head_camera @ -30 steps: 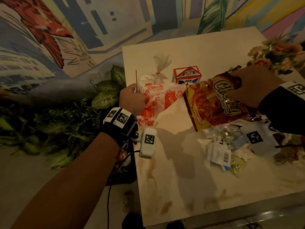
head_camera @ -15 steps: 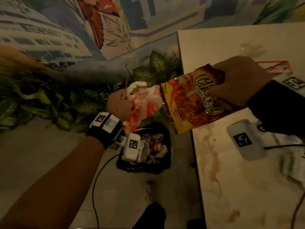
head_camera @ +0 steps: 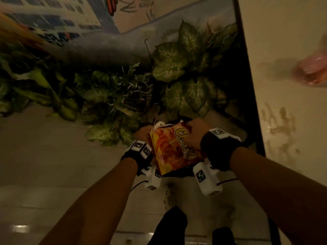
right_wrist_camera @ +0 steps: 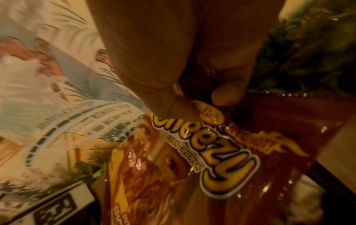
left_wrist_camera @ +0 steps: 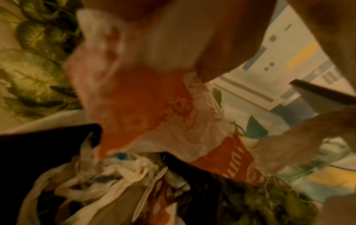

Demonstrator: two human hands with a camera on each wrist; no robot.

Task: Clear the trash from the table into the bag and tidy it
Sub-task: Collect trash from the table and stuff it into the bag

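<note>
My right hand [head_camera: 194,131] grips the top of a red and yellow Cheezy chip bag [head_camera: 173,147], thumb and fingers pinching it [right_wrist_camera: 212,159]. The chip bag hangs low over the black trash bag [left_wrist_camera: 38,144] on the floor, left of the table. My left hand [head_camera: 143,133] is mostly hidden behind the chip bag. It holds a crumpled orange and white wrapper [left_wrist_camera: 134,99] whose lower end reaches the mouth of the trash bag. White crumpled trash [left_wrist_camera: 96,175] lies inside the bag.
The pale table [head_camera: 283,50] fills the right, with a blurred pink item [head_camera: 311,71] on it. Leafy plants [head_camera: 177,68] stand against the painted wall behind the bag. My dark shoes [head_camera: 175,225] are on the tiled floor below.
Both hands have swung left off the table and dropped down to the trash bag on the floor, carrying the chip bag and the wrapper. The view has tilted down.
</note>
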